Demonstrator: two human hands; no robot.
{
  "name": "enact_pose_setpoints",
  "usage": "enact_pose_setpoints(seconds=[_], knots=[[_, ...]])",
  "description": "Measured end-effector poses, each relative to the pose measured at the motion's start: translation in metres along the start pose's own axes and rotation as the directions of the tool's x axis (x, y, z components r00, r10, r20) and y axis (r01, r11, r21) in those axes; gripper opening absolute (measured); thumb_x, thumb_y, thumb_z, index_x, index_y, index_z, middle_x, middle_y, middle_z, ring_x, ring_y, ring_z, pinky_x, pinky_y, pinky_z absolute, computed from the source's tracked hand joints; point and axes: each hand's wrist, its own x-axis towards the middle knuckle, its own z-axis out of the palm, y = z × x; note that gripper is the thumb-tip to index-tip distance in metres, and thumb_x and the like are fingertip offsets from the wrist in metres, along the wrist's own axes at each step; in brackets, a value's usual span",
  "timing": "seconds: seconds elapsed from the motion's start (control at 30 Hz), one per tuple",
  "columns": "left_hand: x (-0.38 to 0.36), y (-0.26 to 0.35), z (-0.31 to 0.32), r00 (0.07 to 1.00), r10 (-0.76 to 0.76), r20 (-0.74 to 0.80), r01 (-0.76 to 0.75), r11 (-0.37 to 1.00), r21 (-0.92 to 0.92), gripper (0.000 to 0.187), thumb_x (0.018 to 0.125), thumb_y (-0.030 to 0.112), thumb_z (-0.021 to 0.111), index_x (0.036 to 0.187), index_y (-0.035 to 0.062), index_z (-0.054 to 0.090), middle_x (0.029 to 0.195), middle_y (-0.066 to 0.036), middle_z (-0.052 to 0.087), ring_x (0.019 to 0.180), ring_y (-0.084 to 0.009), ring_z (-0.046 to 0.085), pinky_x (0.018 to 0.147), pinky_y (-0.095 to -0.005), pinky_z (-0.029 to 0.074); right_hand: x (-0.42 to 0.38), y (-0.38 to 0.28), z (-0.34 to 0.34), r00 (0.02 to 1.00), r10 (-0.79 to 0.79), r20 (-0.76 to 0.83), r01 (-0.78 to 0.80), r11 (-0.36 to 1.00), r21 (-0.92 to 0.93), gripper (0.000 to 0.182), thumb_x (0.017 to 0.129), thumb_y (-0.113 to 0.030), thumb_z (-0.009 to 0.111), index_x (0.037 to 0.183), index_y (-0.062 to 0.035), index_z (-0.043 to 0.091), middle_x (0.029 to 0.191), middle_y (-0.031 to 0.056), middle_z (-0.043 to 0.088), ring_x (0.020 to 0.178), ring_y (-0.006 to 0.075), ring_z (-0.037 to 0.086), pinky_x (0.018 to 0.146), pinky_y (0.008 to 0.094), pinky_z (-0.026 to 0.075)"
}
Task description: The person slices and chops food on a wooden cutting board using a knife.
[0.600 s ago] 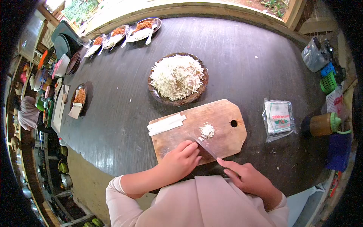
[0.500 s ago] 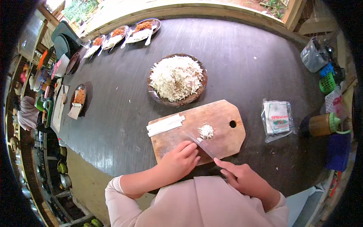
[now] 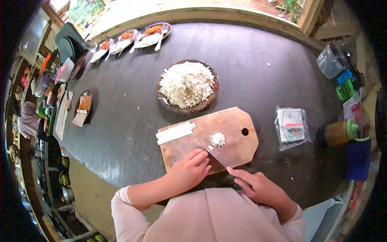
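A wooden cutting board (image 3: 238, 149) lies on the dark table in front of me. My right hand (image 3: 258, 187) is closed round the handle of a knife (image 3: 217, 158), whose blade slants up and left over the board. Against the blade's left side, my left hand (image 3: 190, 166) has its fingers curled; what they hold is hidden. White strips (image 3: 175, 133) lie side by side at the board's upper left. Just right of the blade is a small pile of white shreds (image 3: 217, 139). Beyond the board, a brown bowl (image 3: 189, 109) is heaped with white shreds (image 3: 187, 84).
A plastic-wrapped packet (image 3: 292, 126) lies to the right, near a green-lidded jar (image 3: 336, 133). Plates of reddish food (image 3: 153, 35) stand at the back left, and another oval dish (image 3: 85, 104) at the left. A person (image 3: 29, 120) is at the far left.
The view has shifted slightly. Both hands and the knife remain in nearly the same place over the board.
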Motion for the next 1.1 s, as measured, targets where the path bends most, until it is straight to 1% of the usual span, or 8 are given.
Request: enact_pose_setpoints(seconds=[0.17, 0.3, 0.47, 0.67, 0.8, 0.87, 1.0, 1.1], knots=[[0.004, 0.001, -0.007, 0.992, 0.128, 0.012, -0.128, 0.981, 0.145, 0.019, 0.086, 0.015, 0.066, 0.098, -0.0001, 0.064, 0.107, -0.013, 0.056, 0.108, -0.0305, 0.055, 0.093, -0.0371, 0.048, -0.006, -0.002, -0.002, 1.0, -0.004, -0.003, 0.004, 1.0, -0.02, 0.04, 0.097, -0.016, 0.054, 0.137, -0.0157, 0.051, 0.071, 0.0257, 0.061, 0.063, 0.0432, 0.063, 0.058, 0.0459, 0.051], [0.002, 0.006, -0.006, 1.0, 0.018, 0.022, -0.019, 0.999, 0.048, 0.02, 0.087, 0.016, 0.065, 0.099, -0.0003, 0.064, 0.108, -0.014, 0.056, 0.109, -0.031, 0.055, 0.094, -0.0369, 0.047, -0.004, 0.0, 0.004, 0.995, -0.077, -0.064, 0.078, 0.997, 0.005, 0.04, 0.097, -0.016, 0.052, 0.137, -0.0162, 0.051, 0.068, 0.0254, 0.06, 0.062, 0.0426, 0.062, 0.058, 0.0451, 0.051], [0.0, 0.011, -0.006, 0.998, -0.048, 0.05, 0.046, 0.998, 0.036, 0.021, 0.09, 0.018, 0.062, 0.098, -0.0018, 0.064, 0.109, -0.014, 0.057, 0.109, -0.032, 0.055, 0.096, -0.038, 0.046, -0.012, -0.021, -0.003, 0.999, 0.042, -0.013, -0.043, 0.998, -0.039, 0.038, 0.098, -0.016, 0.052, 0.136, -0.0137, 0.051, 0.081, 0.0277, 0.063, 0.073, 0.0434, 0.065, 0.065, 0.0438, 0.052], [-0.003, 0.012, 0.008, 0.996, -0.079, -0.05, 0.081, 0.996, 0.04, 0.022, 0.089, 0.018, 0.061, 0.095, -0.0029, 0.065, 0.106, -0.016, 0.059, 0.109, -0.0321, 0.055, 0.097, -0.0379, 0.046, -0.005, -0.002, 0.019, 0.976, -0.17, -0.14, 0.161, 0.985, -0.068, 0.038, 0.098, -0.016, 0.051, 0.136, -0.0129, 0.051, 0.098, 0.0271, 0.065, 0.088, 0.045, 0.064, 0.075, 0.0453, 0.052], [-0.006, 0.01, 0.018, 0.99, -0.089, -0.106, 0.096, 0.994, 0.059, 0.022, 0.089, 0.018, 0.06, 0.095, -0.0029, 0.066, 0.107, -0.016, 0.059, 0.108, -0.0319, 0.055, 0.097, -0.0377, 0.046, -0.012, -0.01, 0.011, 0.987, -0.144, -0.075, 0.134, 0.983, -0.129, 0.037, 0.099, -0.016, 0.05, 0.136, -0.0125, 0.05, 0.099, 0.0266, 0.065, 0.09, 0.045, 0.064, 0.075, 0.0458, 0.052], [-0.006, 0.009, 0.024, 0.988, -0.045, -0.145, 0.062, 0.991, 0.117, 0.019, 0.089, 0.017, 0.059, 0.086, -0.0013, 0.063, 0.103, -0.014, 0.057, 0.107, -0.0314, 0.054, 0.092, -0.0385, 0.047, -0.006, 0.004, 0.021, 0.967, -0.212, -0.142, 0.197, 0.974, -0.116, 0.037, 0.099, -0.015, 0.049, 0.136, -0.0127, 0.05, 0.071, 0.0231, 0.057, 0.056, 0.0306, 0.056, 0.063, 0.0373, 0.048], [-0.007, 0.012, 0.029, 0.981, -0.087, -0.176, 0.107, 0.989, 0.104, 0.019, 0.089, 0.016, 0.059, 0.085, -0.0014, 0.064, 0.102, -0.015, 0.058, 0.105, -0.0321, 0.055, 0.093, -0.0393, 0.047, -0.005, 0.008, 0.024, 0.947, -0.276, -0.163, 0.25, 0.954, -0.163, 0.035, 0.1, -0.016, 0.047, 0.135, -0.0131, 0.05, 0.071, 0.0229, 0.058, 0.06, 0.0335, 0.06, 0.065, 0.0383, 0.049], [-0.006, 0.014, 0.031, 0.97, -0.062, -0.237, 0.09, 0.99, 0.11, 0.019, 0.087, 0.017, 0.059, 0.084, -0.0012, 0.064, 0.103, -0.015, 0.058, 0.105, -0.0321, 0.056, 0.093, -0.0393, 0.047, -0.007, 0.005, 0.021, 0.971, -0.209, -0.114, 0.179, 0.957, -0.229, 0.034, 0.1, -0.016, 0.047, 0.134, -0.0131, 0.05, 0.078, 0.0246, 0.062, 0.071, 0.0384, 0.065, 0.07, 0.0406, 0.05]])
